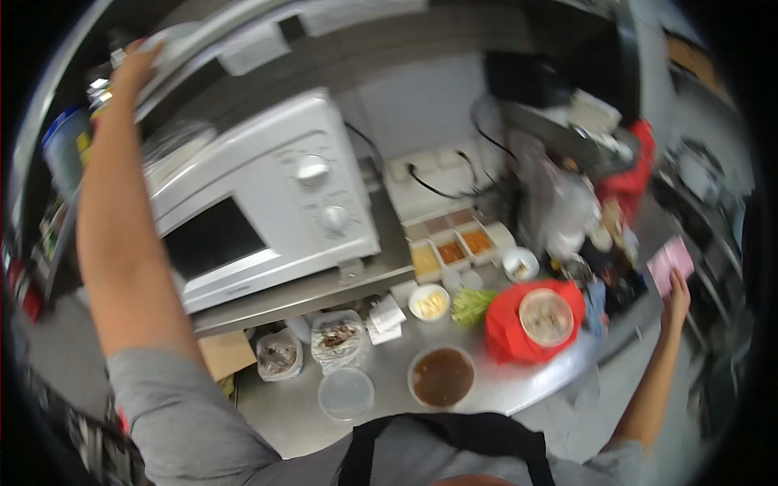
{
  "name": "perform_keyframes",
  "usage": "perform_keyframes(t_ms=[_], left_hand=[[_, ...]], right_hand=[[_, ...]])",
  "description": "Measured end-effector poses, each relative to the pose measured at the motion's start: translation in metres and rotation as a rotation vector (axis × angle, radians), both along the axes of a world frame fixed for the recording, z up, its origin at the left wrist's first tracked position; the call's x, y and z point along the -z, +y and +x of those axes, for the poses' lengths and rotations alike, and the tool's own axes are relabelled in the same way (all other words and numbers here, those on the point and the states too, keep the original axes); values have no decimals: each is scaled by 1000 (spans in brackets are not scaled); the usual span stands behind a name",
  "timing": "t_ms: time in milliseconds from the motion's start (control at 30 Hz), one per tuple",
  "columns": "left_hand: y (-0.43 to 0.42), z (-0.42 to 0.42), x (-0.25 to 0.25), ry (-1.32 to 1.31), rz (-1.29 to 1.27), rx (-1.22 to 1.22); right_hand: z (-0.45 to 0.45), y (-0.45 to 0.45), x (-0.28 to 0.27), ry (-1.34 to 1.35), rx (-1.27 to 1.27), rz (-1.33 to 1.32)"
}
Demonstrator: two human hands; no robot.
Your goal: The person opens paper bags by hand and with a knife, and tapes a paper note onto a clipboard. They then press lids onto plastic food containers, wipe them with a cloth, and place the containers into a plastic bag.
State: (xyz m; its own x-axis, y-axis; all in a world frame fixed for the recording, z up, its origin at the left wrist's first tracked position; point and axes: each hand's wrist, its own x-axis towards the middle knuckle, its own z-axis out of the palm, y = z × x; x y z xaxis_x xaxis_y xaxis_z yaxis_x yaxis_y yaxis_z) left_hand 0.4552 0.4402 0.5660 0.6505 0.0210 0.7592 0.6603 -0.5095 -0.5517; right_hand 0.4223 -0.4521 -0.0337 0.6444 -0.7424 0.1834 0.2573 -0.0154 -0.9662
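My left hand (138,66) is raised to the upper shelf at the far left. Its fingers look closed at the edge of a pale, whitish thing (174,39), too blurred to name. Below that arm stands a white microwave oven (267,194) with two dials. Out at the right, my right hand (678,298) pinches a folded pink cloth (670,264) beside the counter. Nearest to it on the counter are a blue cloth (597,304) and a red plastic bag (510,324) with a round tub (546,317) of pale pieces on it.
On the steel counter (405,344) are a bowl of brown liquid (442,377), a clear lidded tub (346,394), a bowl of yellowish pieces (429,303), chopped greens (472,307) and bagged dark food (339,338). Spice containers (450,251) stand behind. Cables hang along the wall.
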Motion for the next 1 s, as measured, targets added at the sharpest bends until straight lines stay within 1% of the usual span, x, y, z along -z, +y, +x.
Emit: perform_keyframes(t_ms=[33,67,133,167,200,233,267,300,367,400,433,467,533,567,633,667,700,733,767,800,833,867,900,933,967,1000], left_hand=[[32,20,-17,26,-45,28],[69,37,-32,14,-5,179],[111,74,-57,-165,-283,647],[118,73,-61,-162,-255,655],[126,71,-66,-159,-227,663],[117,66,-62,-214,-175,660],[88,53,-44,-298,-91,676],[42,25,-10,-443,11,720],[-57,-36,54,-734,179,933],[-95,-59,76,-804,225,1041],[-123,-74,92,-810,254,1125],[-144,-88,108,-758,261,1227],[-142,-91,131,-346,252,1425],[-140,-93,148,-136,241,1504],[-214,-128,232,25,-47,1750],[-256,-145,257,134,10,1854],[-287,-156,293,233,-193,1913],[-311,-161,328,343,-528,1943],[-332,-168,355,521,-780,1887],[-351,-169,377,642,-924,1827],[-370,-169,396,732,-1120,1808],[-387,-167,412,854,-1292,1730],[-402,-163,432,996,-1616,1686],[-416,-155,453,1176,-1925,1639],[-432,-155,472,1225,-2144,1635],[-447,-157,488,1271,-2363,1618]], right_hand=[[-23,23,-12,-58,-23,-74],[-45,47,-28,-53,-23,-197],[-74,86,-46,-100,-35,-257],[-86,104,-54,-134,-60,-276],[-95,126,-63,-159,-87,-237],[-102,144,-71,-187,-114,-199],[-107,154,-71,-173,-170,-178],[-111,162,-70,-161,-227,-154],[-115,193,-75,-248,-288,-17],[-117,204,-77,-266,-327,28],[-119,211,-79,-290,-375,70],[-121,216,-79,-274,-391,82],[-120,220,-78,-242,-443,101],[-118,222,-78,-222,-446,66],[-118,227,-74,-184,-455,-2],[-121,237,-74,-240,-440,-102],[-125,243,-73,-231,-451,-176],[-132,248,-73,-181,-488,-274],[-142,257,-76,-201,-580,-241],[-148,260,-76,-174,-638,-314],[-160,263,-79,-163,-707,-305],[-170,257,-82,-92,-793,-364],[-177,243,-80,1,-886,-459],[-184,233,-82,-22,-955,-376],[-191,222,-85,-46,-1021,-290],[-198,208,-89,57,-1046,-145]])
